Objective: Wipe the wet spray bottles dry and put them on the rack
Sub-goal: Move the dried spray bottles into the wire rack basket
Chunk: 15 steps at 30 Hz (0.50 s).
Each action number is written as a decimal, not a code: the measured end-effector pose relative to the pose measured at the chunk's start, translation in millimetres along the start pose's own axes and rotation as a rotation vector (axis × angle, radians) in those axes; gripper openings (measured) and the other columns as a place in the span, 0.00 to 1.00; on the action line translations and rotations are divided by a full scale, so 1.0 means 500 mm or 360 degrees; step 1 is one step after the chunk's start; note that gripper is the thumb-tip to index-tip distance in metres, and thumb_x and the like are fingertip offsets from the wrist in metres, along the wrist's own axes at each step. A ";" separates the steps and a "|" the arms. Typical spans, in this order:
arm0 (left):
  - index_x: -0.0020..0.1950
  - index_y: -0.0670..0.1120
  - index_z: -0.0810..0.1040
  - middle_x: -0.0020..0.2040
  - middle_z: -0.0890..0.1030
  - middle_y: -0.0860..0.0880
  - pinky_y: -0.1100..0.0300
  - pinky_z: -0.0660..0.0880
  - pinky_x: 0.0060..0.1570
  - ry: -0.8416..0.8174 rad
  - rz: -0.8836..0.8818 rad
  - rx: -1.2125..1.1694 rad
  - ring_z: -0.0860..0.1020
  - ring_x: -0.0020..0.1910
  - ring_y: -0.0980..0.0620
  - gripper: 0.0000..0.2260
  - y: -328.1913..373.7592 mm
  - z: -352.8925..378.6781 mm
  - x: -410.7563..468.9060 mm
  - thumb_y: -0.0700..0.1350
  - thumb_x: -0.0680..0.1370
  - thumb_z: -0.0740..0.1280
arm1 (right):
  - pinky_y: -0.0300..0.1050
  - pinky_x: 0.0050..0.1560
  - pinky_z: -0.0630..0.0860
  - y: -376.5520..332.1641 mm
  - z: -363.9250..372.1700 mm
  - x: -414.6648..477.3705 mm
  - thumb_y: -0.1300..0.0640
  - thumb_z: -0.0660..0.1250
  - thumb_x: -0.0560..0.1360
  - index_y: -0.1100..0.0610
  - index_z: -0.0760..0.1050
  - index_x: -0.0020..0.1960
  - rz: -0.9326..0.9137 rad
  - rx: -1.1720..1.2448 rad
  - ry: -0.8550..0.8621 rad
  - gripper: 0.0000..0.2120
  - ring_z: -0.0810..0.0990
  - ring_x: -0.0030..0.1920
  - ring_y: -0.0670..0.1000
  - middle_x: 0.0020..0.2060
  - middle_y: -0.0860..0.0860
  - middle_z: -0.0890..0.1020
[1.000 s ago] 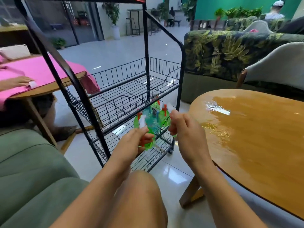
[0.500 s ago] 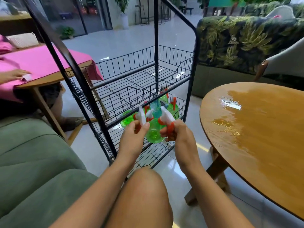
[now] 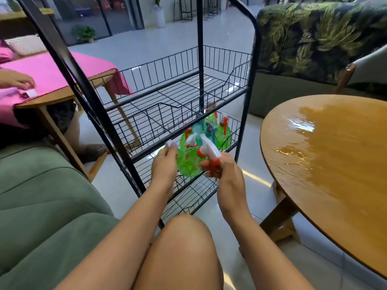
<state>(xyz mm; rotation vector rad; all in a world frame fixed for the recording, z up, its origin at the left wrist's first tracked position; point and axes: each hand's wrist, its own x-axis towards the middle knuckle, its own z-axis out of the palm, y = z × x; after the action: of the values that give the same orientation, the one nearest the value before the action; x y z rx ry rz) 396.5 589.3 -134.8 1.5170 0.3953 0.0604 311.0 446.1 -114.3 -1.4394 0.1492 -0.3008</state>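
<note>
A black wire rack stands in front of my knees. Several green and blue spray bottles with white and red heads stand on its lower shelf. My right hand grips the white and red spray head of a green bottle, which is tilted at the shelf's front edge. My left hand pinches the white nozzle of another green bottle; my hand hides most of that bottle. No cloth is visible in either hand.
A round wooden table with a wet, shiny top is at my right. A green sofa is at my left. Behind it, another person's hand rests on a pink-covered table. A leaf-patterned sofa stands behind the rack.
Both hands stayed at the lower shelf's front. The right hand took hold of a green bottle's spray head and tilted it toward me. The view came closer to the rack.
</note>
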 end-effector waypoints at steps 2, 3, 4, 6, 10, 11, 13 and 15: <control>0.50 0.46 0.80 0.45 0.82 0.51 0.59 0.72 0.42 0.0049 -0.0098 -0.0096 0.78 0.44 0.51 0.15 0.007 0.014 0.028 0.57 0.86 0.65 | 0.66 0.57 0.78 0.005 0.003 0.006 0.46 0.54 0.82 0.58 0.81 0.56 0.0001 0.0000 -0.0006 0.21 0.83 0.52 0.61 0.47 0.57 0.86; 0.47 0.47 0.80 0.44 0.82 0.51 0.58 0.72 0.43 0.0077 -0.0142 -0.0133 0.77 0.43 0.50 0.14 0.010 0.017 0.041 0.55 0.86 0.66 | 0.66 0.57 0.78 0.007 0.005 0.010 0.47 0.54 0.82 0.58 0.81 0.56 0.0000 0.0001 -0.0017 0.21 0.83 0.52 0.61 0.47 0.57 0.86; 0.44 0.48 0.81 0.44 0.82 0.51 0.57 0.72 0.42 0.0110 -0.0161 -0.0162 0.77 0.43 0.49 0.12 0.009 0.020 0.056 0.52 0.84 0.67 | 0.65 0.57 0.77 0.009 0.007 0.014 0.47 0.54 0.82 0.58 0.81 0.57 0.0001 0.0005 -0.0030 0.21 0.83 0.52 0.61 0.47 0.57 0.86; 0.41 0.47 0.85 0.44 0.84 0.53 0.62 0.74 0.37 0.0173 -0.0182 -0.0254 0.76 0.39 0.51 0.08 0.011 0.029 0.080 0.44 0.80 0.69 | 0.65 0.58 0.77 0.014 0.009 0.021 0.47 0.54 0.82 0.59 0.81 0.57 0.0000 0.0005 -0.0050 0.21 0.83 0.52 0.61 0.48 0.58 0.86; 0.38 0.48 0.79 0.35 0.79 0.51 0.68 0.70 0.22 0.0268 -0.0217 -0.0270 0.74 0.24 0.56 0.13 0.012 0.036 0.106 0.46 0.83 0.68 | 0.66 0.58 0.78 0.030 0.014 0.031 0.49 0.53 0.83 0.57 0.81 0.56 -0.0005 -0.0029 -0.0081 0.20 0.83 0.52 0.61 0.48 0.57 0.86; 0.39 0.47 0.78 0.35 0.78 0.50 0.67 0.70 0.22 0.0269 -0.0229 -0.0242 0.74 0.23 0.55 0.14 0.007 0.034 0.114 0.49 0.83 0.68 | 0.66 0.58 0.78 0.034 0.016 0.032 0.49 0.53 0.83 0.55 0.81 0.55 -0.0003 -0.0034 -0.0089 0.19 0.83 0.52 0.60 0.47 0.57 0.86; 0.39 0.47 0.77 0.36 0.78 0.48 0.64 0.72 0.25 0.0235 -0.0248 -0.0225 0.75 0.24 0.53 0.16 -0.004 0.031 0.131 0.52 0.83 0.68 | 0.63 0.58 0.79 0.040 0.021 0.034 0.49 0.54 0.84 0.48 0.82 0.53 0.0002 -0.0054 -0.0121 0.17 0.83 0.52 0.58 0.47 0.55 0.86; 0.38 0.47 0.77 0.35 0.78 0.48 0.63 0.73 0.27 0.0174 -0.0264 -0.0221 0.75 0.27 0.50 0.17 -0.013 0.031 0.136 0.55 0.83 0.69 | 0.60 0.58 0.79 0.046 0.026 0.038 0.50 0.54 0.84 0.47 0.82 0.53 -0.0005 -0.0111 -0.0168 0.16 0.83 0.51 0.55 0.47 0.54 0.86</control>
<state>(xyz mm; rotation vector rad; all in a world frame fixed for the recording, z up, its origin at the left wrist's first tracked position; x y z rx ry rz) 463.2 593.4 -155.8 1.3431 0.5916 0.0394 335.3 455.3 -133.7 -1.5214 0.0725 -0.2232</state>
